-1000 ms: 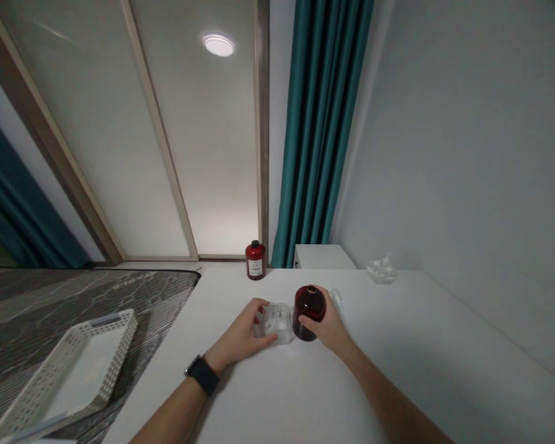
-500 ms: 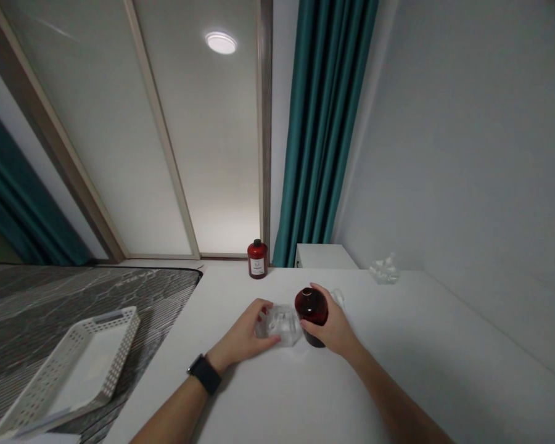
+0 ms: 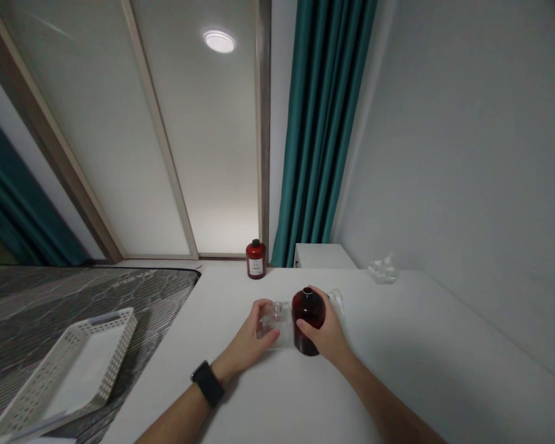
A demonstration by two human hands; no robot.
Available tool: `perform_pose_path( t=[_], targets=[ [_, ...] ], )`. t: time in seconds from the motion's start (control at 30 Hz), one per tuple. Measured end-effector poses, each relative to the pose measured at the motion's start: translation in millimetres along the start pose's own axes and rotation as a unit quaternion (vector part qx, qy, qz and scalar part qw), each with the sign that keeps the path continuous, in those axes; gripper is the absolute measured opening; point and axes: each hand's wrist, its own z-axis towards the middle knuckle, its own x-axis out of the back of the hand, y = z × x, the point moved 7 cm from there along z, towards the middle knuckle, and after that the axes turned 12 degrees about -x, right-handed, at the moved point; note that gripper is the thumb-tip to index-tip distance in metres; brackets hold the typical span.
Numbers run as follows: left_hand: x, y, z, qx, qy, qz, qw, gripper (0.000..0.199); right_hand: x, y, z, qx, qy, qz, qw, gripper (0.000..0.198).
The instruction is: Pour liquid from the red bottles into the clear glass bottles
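Observation:
My right hand (image 3: 328, 330) is wrapped round a dark red-brown bottle (image 3: 308, 308). The bottle stands nearly upright, its narrow mouth uncapped at the top. Just left of it, my left hand (image 3: 250, 333) is closed on the near left side of a clear see-through container (image 3: 282, 327), with a small round neck or knob on top. Its exact kind is hard to make out. Some clear plastic (image 3: 337, 301) shows behind my right hand, partly hidden.
Another red bottle (image 3: 256, 260), with a black cap and white label, stands at the far edge of the white table (image 3: 268, 401). Crumpled clear plastic (image 3: 383, 270) lies at the back right. A white perforated basket (image 3: 104, 376) sits lower down at the left, past the table edge.
The dark bottle has come upright from a tilt and moved slightly left and toward me in my right hand. The clear container has tipped, so its knob now shows at the top.

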Motion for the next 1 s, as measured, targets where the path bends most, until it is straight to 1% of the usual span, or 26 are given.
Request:
perform_pose_path(
  t=[0.1, 0.17, 0.23, 0.3, 0.43, 0.57, 0.8, 0.9, 1.0],
  targets=[
    [-6.2, 0.2, -2.4, 0.014, 0.043, -0.062, 0.997, 0.059, -2.0, -1.5, -3.9, 0.009, 0.02, 0.014, 1.0, 0.068],
    [-8.4, 1.7, -3.2, 0.02, 0.066, -0.082, 0.994, 0.072, -2.3, -3.1, -6.4, 0.012, 0.031, 0.014, 0.999, 0.069],
    [-9.4, 3.2, -3.2, 0.023, 0.075, -0.092, 0.993, 0.08, -2.0, -5.0, -8.2, 0.013, 0.036, 0.011, 0.999, 0.069],
    [-9.4, 2.9, -3.2, 0.031, 0.073, -0.097, 0.992, 0.079, -1.6, -6.6, -9.0, 0.015, 0.036, 0.009, 0.999, 0.069],
    [-8.4, -2.6, -5.1, 0.064, 0.062, -0.126, 0.988, 0.068, -2.9, -6.7, -9.1, 0.015, 0.022, -0.004, 1.0, 0.07],
    [-4.8, -0.3, -4.5, 0.063, 0.064, -0.142, 0.986, 0.065, -5.0, -6.1, -9.4, 0.011, 0.0, -0.026, 1.0, 0.073],
    [10.2, 16.3, 5.3, 0.023, 0.084, -0.053, 0.995, 0.064, -2.6, -9.9, -7.8, 0.01, -0.042, -0.093, 0.995, 0.078],
    [15.2, 19.4, 6.8, 0.02, 0.085, -0.007, 0.996, 0.07, -1.3, -10.0, -6.4, 0.003, -0.057, -0.111, 0.992, 0.08],
    [19.2, 25.2, 7.1, -0.008, 0.075, 0.084, 0.994, 0.078, -0.2, -11.3, -5.8, 0.002, -0.065, -0.133, 0.989, 0.082]
  ],
)
